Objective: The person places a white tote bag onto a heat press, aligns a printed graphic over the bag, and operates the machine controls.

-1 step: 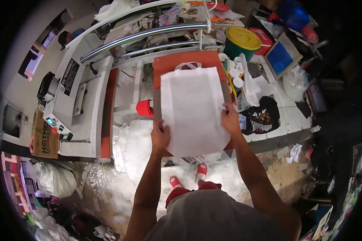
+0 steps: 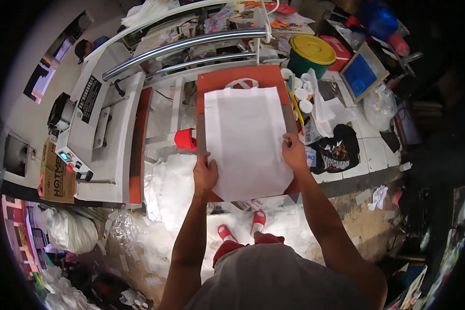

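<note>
While both hands (image 2: 206, 174) (image 2: 294, 152) hold the bag (image 2: 247, 142), the bucket (image 2: 306, 67) is lidded.

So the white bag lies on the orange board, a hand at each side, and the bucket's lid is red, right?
No, the lid is yellow in the head view. The bag does lie on the board, left hand and right hand at its sides.

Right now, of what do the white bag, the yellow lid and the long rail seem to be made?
White bag: probably non-woven fabric, matte; dull, even surface.
Yellow lid: likely plastic, smooth; uniform colour, rounded rim.
Long rail: seemingly polished metal; bright streaked reflections.
</note>
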Available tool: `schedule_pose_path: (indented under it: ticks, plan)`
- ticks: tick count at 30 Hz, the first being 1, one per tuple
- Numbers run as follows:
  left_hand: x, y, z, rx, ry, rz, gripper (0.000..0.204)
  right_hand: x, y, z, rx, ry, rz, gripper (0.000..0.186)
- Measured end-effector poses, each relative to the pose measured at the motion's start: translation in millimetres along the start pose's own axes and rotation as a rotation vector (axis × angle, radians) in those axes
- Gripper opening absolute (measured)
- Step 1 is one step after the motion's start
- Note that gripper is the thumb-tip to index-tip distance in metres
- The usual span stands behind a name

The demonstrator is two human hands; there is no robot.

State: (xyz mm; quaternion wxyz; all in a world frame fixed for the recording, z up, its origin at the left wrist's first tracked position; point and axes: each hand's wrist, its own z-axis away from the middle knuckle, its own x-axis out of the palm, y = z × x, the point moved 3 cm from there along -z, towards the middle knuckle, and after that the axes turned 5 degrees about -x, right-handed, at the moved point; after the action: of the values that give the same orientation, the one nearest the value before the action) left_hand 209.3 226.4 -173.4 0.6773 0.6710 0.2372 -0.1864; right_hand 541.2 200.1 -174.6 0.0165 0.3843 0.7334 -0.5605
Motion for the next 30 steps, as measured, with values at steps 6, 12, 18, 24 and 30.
schedule_pose_path:
  ticks: [6, 12, 18, 24, 30]
  plan:
    - [4, -1, -9, 0.202, 0.057, -0.255, 0.031, 5, 13, -5, -0.123, -0.034, 0.218, 0.015]
    - [2, -12, 0, 0.017, 0.037, -0.152, 0.032, 2, 22, -1, -0.154, -0.109, 0.264, 0.018]
    - [-9, 8, -3, 0.299, 0.181, -0.441, 0.03, 8, -2, -5, -0.15, -0.065, 0.445, 0.022]
    - [45, 48, -44, 0.559, -0.086, -0.188, 0.031, 65, -48, 11, -0.478, -0.38, 0.36, 0.036]
    - [114, 63, -154, 0.7, 0.075, -0.492, 0.044, 75, -44, 17, -0.418, -0.429, 0.489, 0.045]
